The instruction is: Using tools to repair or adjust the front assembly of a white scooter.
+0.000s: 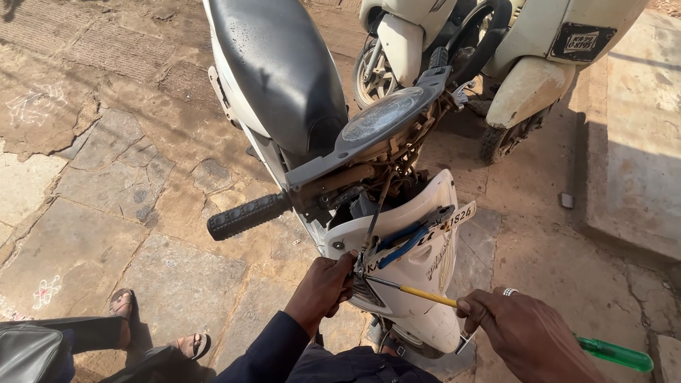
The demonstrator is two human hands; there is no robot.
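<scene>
The person stands at the front of a white scooter with a black seat point(280, 71), its handlebar cover taken off so the brown cables show. The left hand point(323, 287) is clenched around a thin cable end beside the white front panel point(418, 273). The right hand point(528, 333) grips a long screwdriver with yellow shaft and green transparent handle point(613, 353); its metal tip points to the spot just beside the left fingers.

I think the tip could slip off and hit the left fingers, because they are so close to it. The shaft also leans on the curved panel, so a hard push may scratch or crack the plastic.

A pair of pliers with blue handles point(411, 237) rests loose on the panel, between it and the number plate; shaking the scooter may drop it. The black rubber handlebar grip point(245, 216) sticks out to the left, near the arm. A second white scooter point(511, 64) is parked close behind. Another person's sandalled feet point(124, 303) stand at the lower left on the stone pavement point(106, 206).
</scene>
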